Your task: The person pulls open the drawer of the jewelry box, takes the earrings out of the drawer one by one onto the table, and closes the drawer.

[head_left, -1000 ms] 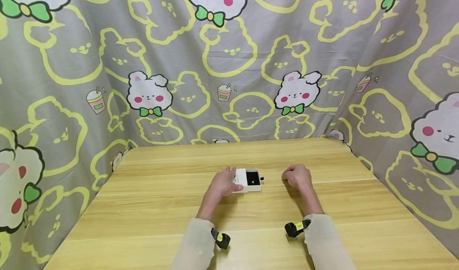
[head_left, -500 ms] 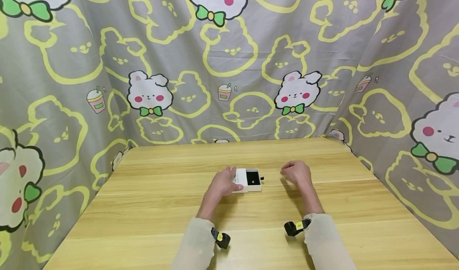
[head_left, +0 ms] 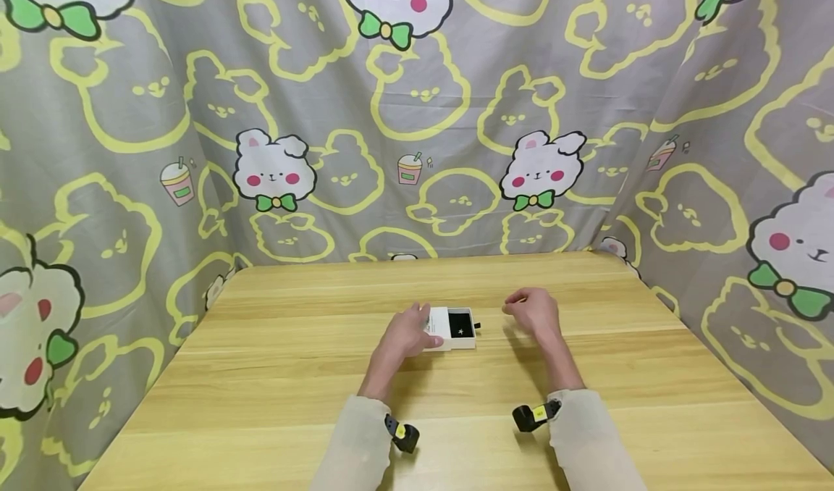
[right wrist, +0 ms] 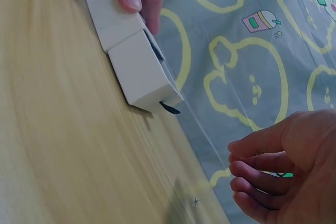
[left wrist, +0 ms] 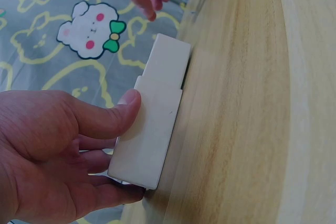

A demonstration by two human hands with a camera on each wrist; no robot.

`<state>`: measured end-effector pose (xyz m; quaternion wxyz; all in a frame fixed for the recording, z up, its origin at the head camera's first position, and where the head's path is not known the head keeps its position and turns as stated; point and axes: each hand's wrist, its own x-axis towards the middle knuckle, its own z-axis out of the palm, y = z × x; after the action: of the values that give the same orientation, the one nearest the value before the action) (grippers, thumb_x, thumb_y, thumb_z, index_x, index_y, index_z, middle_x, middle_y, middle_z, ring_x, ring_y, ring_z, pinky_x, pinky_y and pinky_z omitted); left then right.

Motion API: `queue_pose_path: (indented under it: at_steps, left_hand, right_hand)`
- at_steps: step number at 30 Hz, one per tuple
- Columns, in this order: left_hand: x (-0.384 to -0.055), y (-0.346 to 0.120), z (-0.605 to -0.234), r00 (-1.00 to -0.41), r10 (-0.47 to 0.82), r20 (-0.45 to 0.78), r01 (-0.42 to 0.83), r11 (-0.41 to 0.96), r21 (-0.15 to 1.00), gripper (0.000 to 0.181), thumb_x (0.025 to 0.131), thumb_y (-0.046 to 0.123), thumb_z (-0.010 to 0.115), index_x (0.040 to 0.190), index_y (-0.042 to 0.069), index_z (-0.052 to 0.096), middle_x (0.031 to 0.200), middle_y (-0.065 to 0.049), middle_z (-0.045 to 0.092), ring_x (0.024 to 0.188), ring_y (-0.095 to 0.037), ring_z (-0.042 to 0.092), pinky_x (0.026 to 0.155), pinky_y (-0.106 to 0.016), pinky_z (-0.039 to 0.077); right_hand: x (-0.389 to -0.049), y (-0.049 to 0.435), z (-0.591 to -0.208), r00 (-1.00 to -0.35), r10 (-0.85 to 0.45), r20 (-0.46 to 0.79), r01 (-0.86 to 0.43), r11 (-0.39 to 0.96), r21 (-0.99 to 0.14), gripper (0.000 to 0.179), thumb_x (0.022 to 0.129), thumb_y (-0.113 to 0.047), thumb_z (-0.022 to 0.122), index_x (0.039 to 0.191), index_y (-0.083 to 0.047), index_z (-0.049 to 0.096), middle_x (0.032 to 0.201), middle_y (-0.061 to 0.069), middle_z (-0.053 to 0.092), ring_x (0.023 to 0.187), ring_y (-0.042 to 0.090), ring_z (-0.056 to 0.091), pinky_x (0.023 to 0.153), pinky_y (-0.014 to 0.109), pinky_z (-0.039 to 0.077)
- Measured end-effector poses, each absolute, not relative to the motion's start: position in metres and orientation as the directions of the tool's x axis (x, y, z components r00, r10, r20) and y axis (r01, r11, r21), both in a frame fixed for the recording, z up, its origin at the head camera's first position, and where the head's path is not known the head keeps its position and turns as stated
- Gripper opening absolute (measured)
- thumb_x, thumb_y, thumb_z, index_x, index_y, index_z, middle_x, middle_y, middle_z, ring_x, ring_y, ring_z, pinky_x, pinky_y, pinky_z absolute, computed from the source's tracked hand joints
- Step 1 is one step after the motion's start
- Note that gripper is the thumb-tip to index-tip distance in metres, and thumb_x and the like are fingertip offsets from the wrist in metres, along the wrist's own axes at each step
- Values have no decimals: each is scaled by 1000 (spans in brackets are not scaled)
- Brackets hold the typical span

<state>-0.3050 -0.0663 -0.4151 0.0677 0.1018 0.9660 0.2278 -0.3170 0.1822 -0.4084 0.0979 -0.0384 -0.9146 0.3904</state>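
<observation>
A small white drawer-style jewellery box [head_left: 439, 324] lies on the table, its drawer [head_left: 464, 342] slid partly out to the right. A tiny star-shaped trinket [head_left: 460, 332] sits on the black lining inside. My left hand [head_left: 405, 332] grips the box sleeve, thumb on the near side and fingers around the far side. To the right of the drawer, my right hand [head_left: 536, 311] is above the table, its thumb and forefinger pinched together. Below those fingertips, in the right wrist view, appears a small star-shaped charm [right wrist: 196, 202]; any thread or chain up to the fingers is too fine to see.
A dark pull tab [right wrist: 169, 108] sticks out from the drawer's end. The light wooden table [head_left: 313, 389] reaches back to a grey curtain [head_left: 352, 100] printed with rabbits and yellow outlines, which also hangs at both sides.
My right hand has moved slightly left and farther from me, nearer the open drawer. My left hand and the box have stayed in place.
</observation>
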Motion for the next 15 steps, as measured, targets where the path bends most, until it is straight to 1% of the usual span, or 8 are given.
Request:
queue_pose_path:
  at_steps: [4,11,15]
  left_hand:
    - [-304,-66,-415,-970,230,-82,169,875,454,80,91,34,76,156,4,39,160,-23,37,142,-49,41,118,-55,36]
    - [-305,-67,-415,-969,238,-70,180,868,463,81,91,34,77,155,2,39,159,-24,38,141,-49,42,118,-55,37]
    - [-306,-68,-416,-969,233,-79,170,867,469,81,91,34,76,156,3,38,161,-23,36,143,-49,40,119,-55,35]
  right_hand:
    - [-318,179,-409,-979,135,153,-15,699,-715,17,84,-13,73,95,0,77,94,18,75,86,31,68,74,39,52]
    - [-319,170,-410,-984,110,143,-29,683,-730,14,84,-13,73,92,-1,77,95,15,76,83,27,66,71,33,50]
    - [-319,166,-410,-984,103,144,-35,684,-728,12,84,-12,74,91,-2,77,93,14,76,84,27,66,72,34,51]
